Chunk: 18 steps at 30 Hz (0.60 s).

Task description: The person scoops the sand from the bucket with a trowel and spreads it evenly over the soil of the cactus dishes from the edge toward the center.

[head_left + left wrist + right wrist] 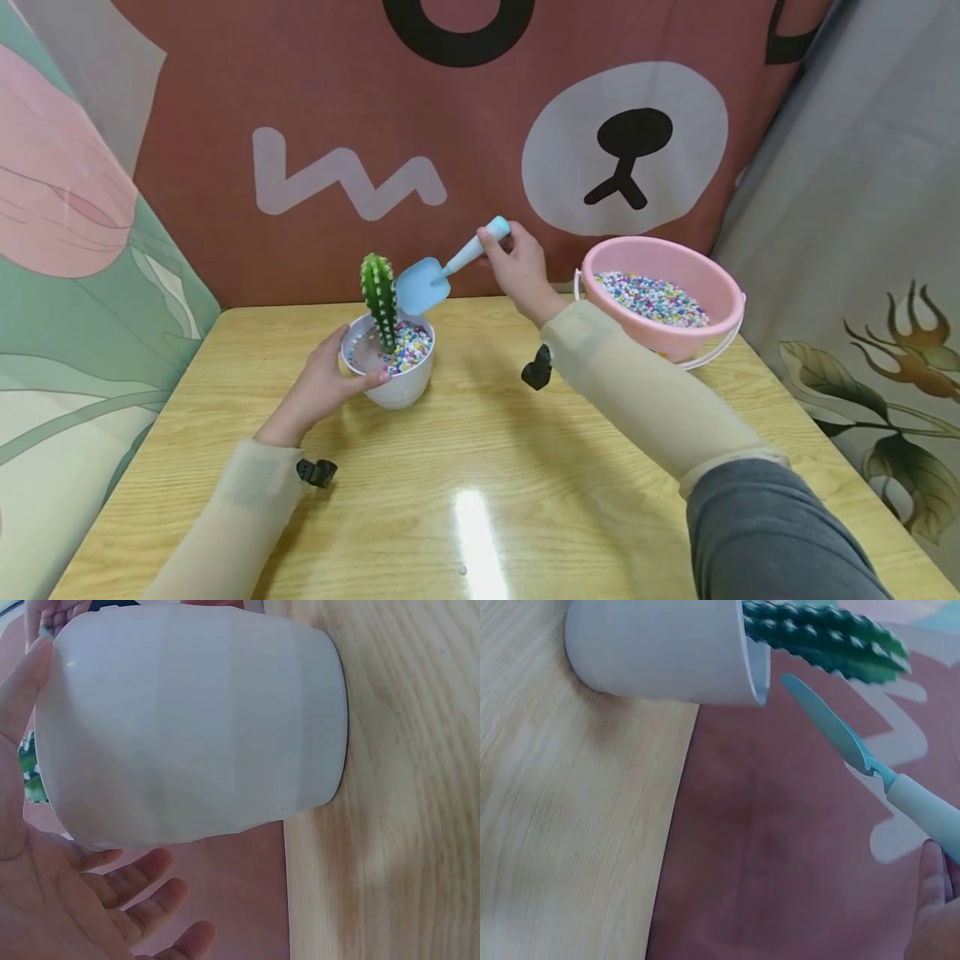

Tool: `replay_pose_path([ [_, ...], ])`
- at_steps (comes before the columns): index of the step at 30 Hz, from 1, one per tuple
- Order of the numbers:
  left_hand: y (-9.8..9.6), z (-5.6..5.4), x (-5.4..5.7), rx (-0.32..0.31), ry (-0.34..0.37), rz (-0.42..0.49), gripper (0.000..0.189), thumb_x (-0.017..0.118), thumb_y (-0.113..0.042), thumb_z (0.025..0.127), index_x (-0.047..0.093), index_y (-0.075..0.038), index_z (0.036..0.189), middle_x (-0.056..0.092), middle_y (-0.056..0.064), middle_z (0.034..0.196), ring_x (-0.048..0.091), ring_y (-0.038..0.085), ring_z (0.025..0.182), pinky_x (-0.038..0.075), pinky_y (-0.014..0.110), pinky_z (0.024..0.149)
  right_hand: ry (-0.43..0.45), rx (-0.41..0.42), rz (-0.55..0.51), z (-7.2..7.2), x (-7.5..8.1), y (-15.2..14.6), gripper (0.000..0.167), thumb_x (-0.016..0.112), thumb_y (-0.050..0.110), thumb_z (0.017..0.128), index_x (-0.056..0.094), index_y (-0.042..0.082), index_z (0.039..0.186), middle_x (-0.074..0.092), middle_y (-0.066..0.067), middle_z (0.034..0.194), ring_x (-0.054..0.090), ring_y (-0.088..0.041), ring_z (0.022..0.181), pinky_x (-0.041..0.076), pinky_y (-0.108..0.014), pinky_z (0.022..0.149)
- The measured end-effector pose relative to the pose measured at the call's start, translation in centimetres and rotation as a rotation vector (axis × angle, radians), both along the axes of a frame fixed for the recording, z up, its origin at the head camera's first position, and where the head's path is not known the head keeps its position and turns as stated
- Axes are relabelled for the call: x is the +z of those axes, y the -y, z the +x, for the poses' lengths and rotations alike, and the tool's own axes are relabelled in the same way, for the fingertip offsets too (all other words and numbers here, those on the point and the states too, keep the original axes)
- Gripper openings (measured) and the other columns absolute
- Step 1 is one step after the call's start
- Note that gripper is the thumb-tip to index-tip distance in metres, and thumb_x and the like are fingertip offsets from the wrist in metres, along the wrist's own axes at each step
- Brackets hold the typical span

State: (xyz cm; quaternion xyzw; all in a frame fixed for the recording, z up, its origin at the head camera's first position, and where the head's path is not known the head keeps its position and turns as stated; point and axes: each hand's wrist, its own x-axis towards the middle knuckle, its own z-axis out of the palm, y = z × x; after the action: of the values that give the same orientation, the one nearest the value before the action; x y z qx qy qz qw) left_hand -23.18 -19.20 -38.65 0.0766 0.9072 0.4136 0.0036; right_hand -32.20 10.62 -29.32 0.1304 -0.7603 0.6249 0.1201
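Observation:
A white pot (400, 390) stands on the table and holds a green cactus (380, 304) with multicoloured beads (410, 344) around its right side. My left hand (322, 385) grips the pot at its rim from the left, thumb along the near side; in the left wrist view, the other fingers spread beyond the white wall (195, 727). My right hand (521, 271) holds a light blue toy shovel (424, 286) near the end of its handle. The shovel's blade slants down over the pot, close beside the cactus; the right wrist view shows the blade (825, 720) edge-on near the rim.
To the right, a pink bucket (705, 279) with a white handle holds many small coloured beads (652, 298). A printed cloth (315, 258) hangs behind the wooden table (420, 500). One small bead (462, 570) lies near the front.

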Motion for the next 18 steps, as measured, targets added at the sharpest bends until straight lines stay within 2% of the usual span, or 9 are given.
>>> replay_pose_path([
  [3,0.0,0.0,0.0,-0.001,0.003,-0.003,0.116,0.082,-0.047,0.087,0.013,0.007,0.162,0.02,0.033,0.164,0.018,0.053,0.149,0.021,0.071,0.115,0.031,-0.038,-0.077,-0.1,0.1,-1.3,0.032,0.061,0.026,0.106,0.059,-0.003,0.122,0.062,-0.012,0.103,0.068,-0.038,0.106,0.057,-0.037,0.092],
  [6,-0.1,-0.1,0.1,-0.006,0.001,-0.011,0.116,0.082,-0.048,0.087,0.011,0.007,0.162,0.02,0.034,0.163,0.018,0.053,0.149,0.02,0.07,0.116,0.038,-0.07,-0.163,-0.1,0.3,-2.8,0.025,0.059,0.022,0.107,0.059,-0.001,0.116,0.06,-0.008,0.101,0.068,-0.028,0.1,0.058,-0.036,0.091],
  [10,-0.1,-0.2,0.1,-0.024,0.01,0.013,0.117,0.081,-0.046,0.088,0.007,0.007,0.162,0.016,0.034,0.164,0.016,0.052,0.15,0.019,0.069,0.117,0.042,-0.106,-0.302,0.2,1.0,-5.4,0.012,0.058,0.016,0.107,0.059,0.005,0.104,0.062,-0.004,0.095,0.067,-0.014,0.085,0.059,-0.03,0.085],
  [13,-0.2,-0.2,0.1,-0.044,0.032,0.042,0.118,0.081,-0.045,0.089,0.003,0.006,0.162,0.013,0.034,0.165,0.014,0.052,0.151,0.018,0.068,0.117,0.043,-0.133,-0.384,0.7,1.6,-8.0,0.011,0.057,0.014,0.107,0.058,0.008,0.099,0.063,-0.003,0.089,0.066,-0.012,0.076,0.059,-0.025,0.079],
  [18,0.0,-0.1,0.1,-0.05,0.051,0.043,0.118,0.08,-0.045,0.09,0.001,0.005,0.162,0.011,0.034,0.165,0.014,0.052,0.151,0.019,0.069,0.117,0.055,-0.171,-0.479,2.1,2.6,-13.0,0.012,0.056,0.016,0.108,0.058,0.006,0.101,0.064,-0.005,0.093,0.067,-0.013,0.079,0.059,-0.024,0.079],
])
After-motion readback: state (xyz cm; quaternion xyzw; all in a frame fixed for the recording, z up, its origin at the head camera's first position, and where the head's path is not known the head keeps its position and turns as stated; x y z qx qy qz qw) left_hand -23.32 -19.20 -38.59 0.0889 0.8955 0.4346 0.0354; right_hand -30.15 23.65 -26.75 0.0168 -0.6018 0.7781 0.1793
